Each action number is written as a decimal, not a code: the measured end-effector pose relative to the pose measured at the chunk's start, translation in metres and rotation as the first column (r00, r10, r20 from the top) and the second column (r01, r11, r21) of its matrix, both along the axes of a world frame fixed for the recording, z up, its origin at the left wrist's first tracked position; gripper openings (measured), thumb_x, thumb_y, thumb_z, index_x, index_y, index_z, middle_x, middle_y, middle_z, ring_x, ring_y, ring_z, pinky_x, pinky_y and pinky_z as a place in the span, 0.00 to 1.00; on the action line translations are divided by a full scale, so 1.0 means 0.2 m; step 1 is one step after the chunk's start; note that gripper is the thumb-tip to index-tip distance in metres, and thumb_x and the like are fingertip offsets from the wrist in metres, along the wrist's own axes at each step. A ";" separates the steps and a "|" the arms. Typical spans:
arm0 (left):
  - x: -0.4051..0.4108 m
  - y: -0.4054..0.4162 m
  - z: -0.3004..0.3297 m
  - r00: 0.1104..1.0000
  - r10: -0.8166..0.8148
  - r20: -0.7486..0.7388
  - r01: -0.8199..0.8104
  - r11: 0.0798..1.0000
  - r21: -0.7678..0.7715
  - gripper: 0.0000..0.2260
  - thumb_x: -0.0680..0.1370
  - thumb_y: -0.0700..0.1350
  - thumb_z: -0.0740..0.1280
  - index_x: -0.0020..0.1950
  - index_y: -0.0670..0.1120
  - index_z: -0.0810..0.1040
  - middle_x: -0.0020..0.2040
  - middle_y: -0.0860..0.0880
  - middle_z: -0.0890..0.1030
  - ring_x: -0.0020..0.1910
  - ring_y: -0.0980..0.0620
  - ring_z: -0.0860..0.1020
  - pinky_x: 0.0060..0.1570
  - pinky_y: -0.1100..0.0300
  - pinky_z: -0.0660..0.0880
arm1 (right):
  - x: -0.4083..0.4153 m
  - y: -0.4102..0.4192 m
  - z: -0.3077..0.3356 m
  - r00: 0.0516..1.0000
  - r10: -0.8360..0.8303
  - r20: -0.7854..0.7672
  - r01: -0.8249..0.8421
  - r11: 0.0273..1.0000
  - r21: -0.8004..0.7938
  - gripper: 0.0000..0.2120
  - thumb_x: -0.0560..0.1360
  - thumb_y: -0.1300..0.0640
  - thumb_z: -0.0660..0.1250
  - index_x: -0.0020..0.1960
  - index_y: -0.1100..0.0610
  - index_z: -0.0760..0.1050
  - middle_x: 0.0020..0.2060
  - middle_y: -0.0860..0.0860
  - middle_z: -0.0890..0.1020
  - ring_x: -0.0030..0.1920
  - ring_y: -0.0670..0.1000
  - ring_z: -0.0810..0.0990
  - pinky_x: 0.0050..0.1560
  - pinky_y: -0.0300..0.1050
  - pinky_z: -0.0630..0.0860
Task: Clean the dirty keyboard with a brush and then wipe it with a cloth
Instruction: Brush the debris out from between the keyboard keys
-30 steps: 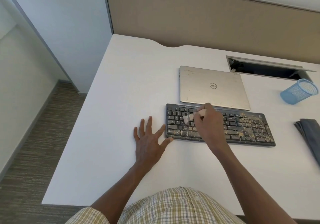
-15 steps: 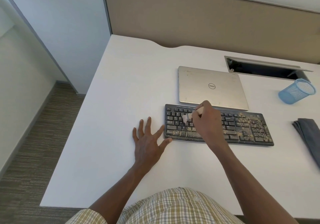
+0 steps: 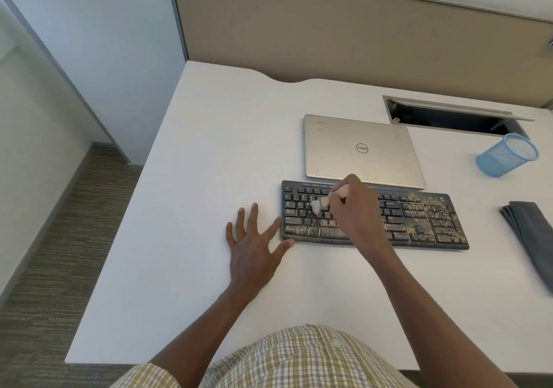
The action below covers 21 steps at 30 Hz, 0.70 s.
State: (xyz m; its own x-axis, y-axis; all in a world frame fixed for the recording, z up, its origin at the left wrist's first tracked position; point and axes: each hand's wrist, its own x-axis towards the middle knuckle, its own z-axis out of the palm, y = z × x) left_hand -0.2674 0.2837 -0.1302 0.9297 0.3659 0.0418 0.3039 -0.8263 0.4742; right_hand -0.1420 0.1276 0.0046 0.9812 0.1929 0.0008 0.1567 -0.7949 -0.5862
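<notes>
My right hand (image 3: 353,208) grips the small brush (image 3: 324,202), bristles down on the left-middle keys of the black keyboard (image 3: 419,223), which lies on the white table (image 3: 209,148) just near of the closed Dell laptop (image 3: 359,148). My left hand (image 3: 254,247) lies flat with fingers spread, touching the keyboard's near-left corner, and should brace it there. I'd use short, light strokes along the rows, working right toward the crumb-heavy number pad, before reaching for the grey cloth (image 3: 532,238) at far right.

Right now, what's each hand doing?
Left hand: open, fingers spread flat on the desk.
Right hand: gripping the brush over the keyboard.
</notes>
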 end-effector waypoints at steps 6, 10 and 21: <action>0.00 0.00 0.00 1.000 0.007 0.012 -0.007 1.000 0.012 0.28 0.78 0.72 0.56 0.74 0.62 0.72 0.83 0.45 0.55 0.82 0.40 0.48 0.77 0.36 0.48 | 0.00 -0.02 0.04 0.990 0.136 -0.023 -0.137 0.988 -0.077 0.06 0.76 0.65 0.63 0.47 0.57 0.76 0.36 0.50 0.81 0.31 0.45 0.75 0.30 0.36 0.69; 0.00 0.00 0.00 1.000 0.005 0.006 -0.005 1.000 0.023 0.28 0.78 0.72 0.56 0.74 0.63 0.72 0.83 0.45 0.55 0.82 0.41 0.48 0.77 0.36 0.48 | -0.04 0.01 0.04 0.924 0.378 0.053 -0.373 0.924 -0.091 0.07 0.75 0.69 0.66 0.47 0.58 0.77 0.36 0.50 0.84 0.31 0.44 0.79 0.31 0.35 0.70; 0.00 0.00 -0.01 1.000 0.005 0.000 -0.005 1.000 0.023 0.28 0.78 0.72 0.56 0.75 0.63 0.71 0.83 0.46 0.54 0.82 0.41 0.47 0.77 0.37 0.47 | -0.03 -0.05 0.03 0.926 0.363 0.106 -0.350 0.928 -0.125 0.07 0.75 0.69 0.66 0.46 0.59 0.77 0.36 0.50 0.84 0.32 0.47 0.77 0.32 0.38 0.69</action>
State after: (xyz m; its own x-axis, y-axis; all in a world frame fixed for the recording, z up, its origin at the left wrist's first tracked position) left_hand -0.2670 0.2840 -0.1329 0.9280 0.3691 0.0504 0.3077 -0.8357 0.4549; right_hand -0.1484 0.1168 0.0096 0.8407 0.5355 0.0808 0.5075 -0.7269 -0.4626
